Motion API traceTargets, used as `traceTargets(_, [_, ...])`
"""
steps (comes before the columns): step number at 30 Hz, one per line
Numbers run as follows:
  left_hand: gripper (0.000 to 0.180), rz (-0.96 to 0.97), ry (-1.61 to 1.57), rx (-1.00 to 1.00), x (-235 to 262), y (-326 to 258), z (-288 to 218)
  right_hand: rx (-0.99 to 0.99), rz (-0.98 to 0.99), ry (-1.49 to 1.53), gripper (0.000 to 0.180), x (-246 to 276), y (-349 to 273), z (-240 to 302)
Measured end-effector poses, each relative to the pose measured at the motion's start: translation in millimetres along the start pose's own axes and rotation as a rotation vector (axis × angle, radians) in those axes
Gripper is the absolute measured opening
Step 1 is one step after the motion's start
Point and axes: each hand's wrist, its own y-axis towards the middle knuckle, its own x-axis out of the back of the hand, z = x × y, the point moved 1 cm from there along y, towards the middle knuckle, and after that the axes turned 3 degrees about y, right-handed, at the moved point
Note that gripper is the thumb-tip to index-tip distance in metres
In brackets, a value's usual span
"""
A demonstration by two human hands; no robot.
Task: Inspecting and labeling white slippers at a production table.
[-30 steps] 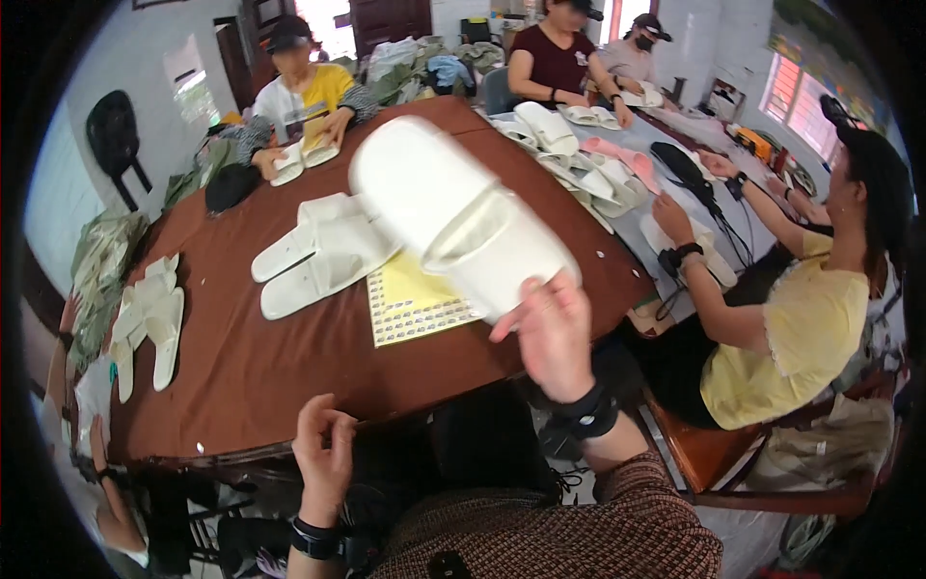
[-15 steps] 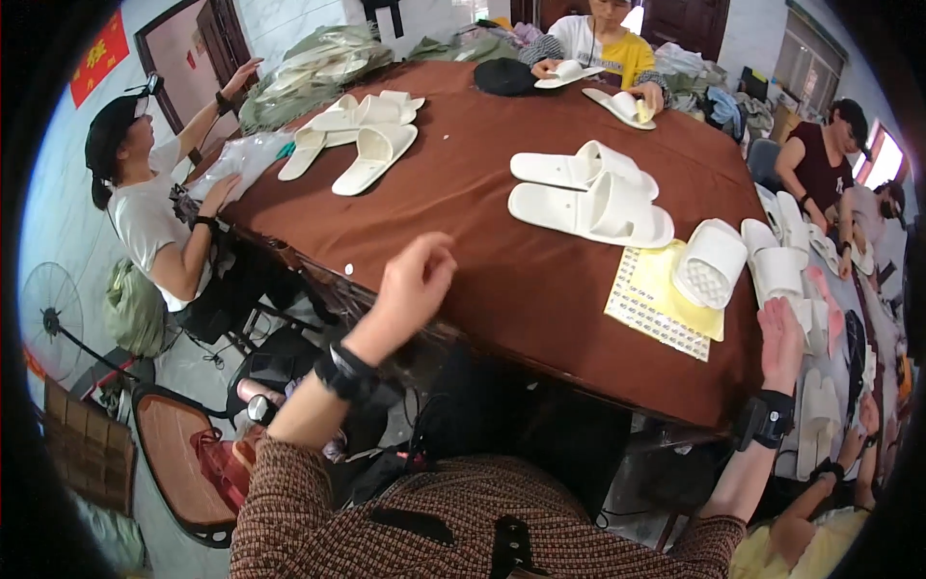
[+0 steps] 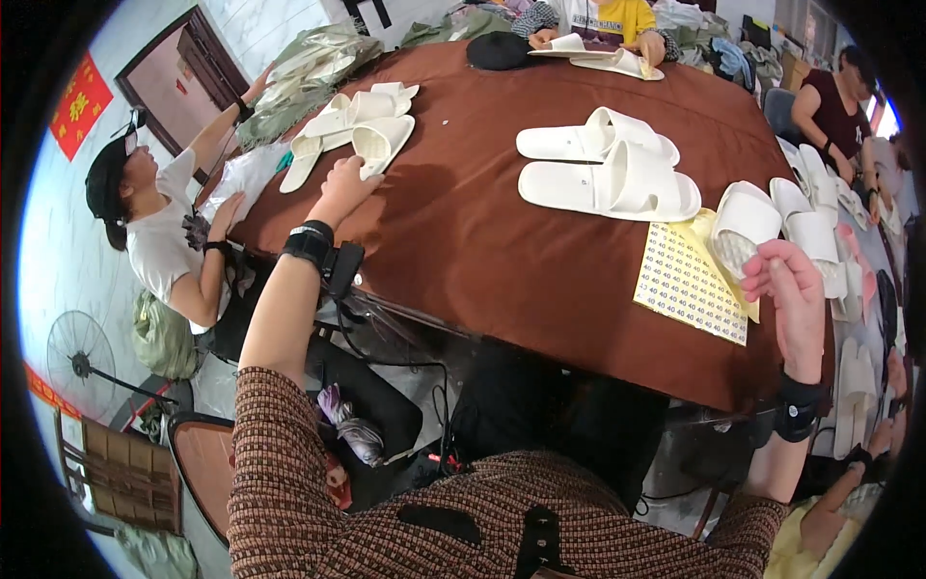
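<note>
My left hand (image 3: pixel 345 191) reaches to the far left of the table, its fingers closed at the heel of a white slipper (image 3: pixel 384 140). The hand covers that heel. Behind it lie more white slippers (image 3: pixel 333 121). My right hand (image 3: pixel 793 301) is raised at the table's right edge, fingertips curled toward the thumb; anything between them is too small to make out. Just beyond its fingers rests a white slipper (image 3: pixel 743 214) with a textured sole. A yellow-backed sheet of printed stickers (image 3: pixel 690 285) lies beside it. Two white slippers (image 3: pixel 610 181) lie side by side mid-table.
A brown cloth covers the table (image 3: pixel 463 251). A black round cap (image 3: pixel 498 52) lies at the far side, near a person handling slippers. Another person (image 3: pixel 159 222) sits at the left beside plastic bags. More slippers (image 3: pixel 815 236) and people crowd the right. A fan (image 3: pixel 82 362) stands at left.
My left hand has moved forward and left to the slipper at the far left. My right hand has lifted from flat, and its fingers have curled. The view has shifted slightly.
</note>
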Motion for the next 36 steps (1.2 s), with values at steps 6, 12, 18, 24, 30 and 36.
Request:
traceTargets(6, [0.071, 0.302, 0.137, 0.208, -1.4, 16.6, 1.5, -0.033, 0.158, -0.128, 0.017, -34.5, -7.5, 12.7])
traceTargets(12, [0.077, 0.24, 0.032, 0.255, -8.5, 26.8, 16.6, -0.109, 0.206, -0.146, 0.015, -34.3, -17.3, 14.3])
traceTargets(18, [0.063, 0.235, 0.004, 0.216, 4.0, 16.8, 0.4, -0.135, 0.227, -0.17, 0.015, -34.8, -22.7, 7.2])
traceTargets(24, [0.042, 0.315, -0.59, 0.08, 41.3, -40.9, -12.5, -0.133, 0.242, -0.197, 0.016, -38.5, -26.3, 5.0])
traceTargets(30, [0.047, 0.443, -0.681, -0.15, 90.3, -105.5, -52.0, -0.069, 0.274, -0.227, 0.017, -43.9, -33.6, 12.4])
traceTargets(36, [0.053, 0.494, -0.594, -0.433, 129.9, -158.3, -87.9, -0.044, 0.306, -0.231, 0.016, -54.2, -47.8, 27.2])
